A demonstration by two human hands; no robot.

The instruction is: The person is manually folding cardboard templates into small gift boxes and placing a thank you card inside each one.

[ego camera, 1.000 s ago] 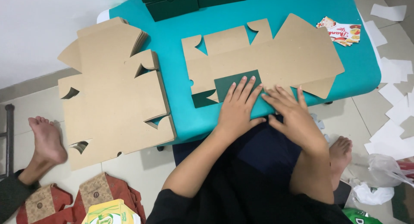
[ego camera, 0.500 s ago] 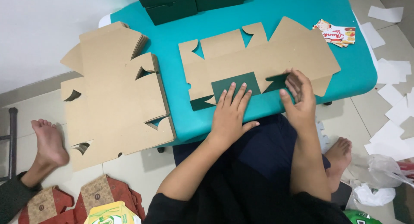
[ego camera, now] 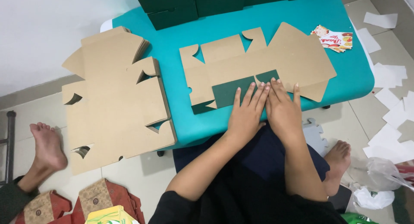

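Both hands (ego camera: 265, 109) flat on a folded green flap (ego camera: 235, 92) of the cardboard box blank (ego camera: 276, 60)

Flat brown box blank (ego camera: 258, 66) laid on teal table; dark green boxes (ego camera: 215, 4) stacked behind; colourful printed packet (ego camera: 334, 38) at right edge.

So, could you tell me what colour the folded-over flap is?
Dark green flap, against brown card, in the head view.

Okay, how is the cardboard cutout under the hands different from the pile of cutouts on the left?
The cardboard cutout is a single sheet lying flat on the teal table; the stack of cutouts is many sheets thick and overhangs the table's left edge. The single one has a near flap folded over, showing dark green, pressed by the left hand and right hand; the stack shows only brown and nobody touches it. Both are brown die-cut blanks with notched flaps.
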